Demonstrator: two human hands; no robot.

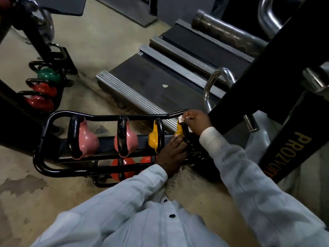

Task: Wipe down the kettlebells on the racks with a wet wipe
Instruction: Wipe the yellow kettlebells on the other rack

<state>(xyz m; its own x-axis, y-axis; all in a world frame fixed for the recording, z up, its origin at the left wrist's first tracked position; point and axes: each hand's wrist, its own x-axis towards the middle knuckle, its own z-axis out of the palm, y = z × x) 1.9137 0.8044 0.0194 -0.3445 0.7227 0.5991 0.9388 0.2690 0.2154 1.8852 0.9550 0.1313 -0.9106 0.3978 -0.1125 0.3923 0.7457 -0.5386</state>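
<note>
Yellow round kettlebell (178, 131), black iron handle: where is it?
— Right end of the black tubular rack (58, 114), top row.
— Hands?
— Right hand (197, 122) pinches a white wet wipe (181, 119) on its handle; left hand (171, 154) rests flat on its body.

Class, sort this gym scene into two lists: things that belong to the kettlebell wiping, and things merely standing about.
Job: wet wipe, pinched by right hand; yellow kettlebell, touched by left hand; pink kettlebells; rack.
Standing about: treadmills; paper scrap; black machine frame; chrome handle.
</note>
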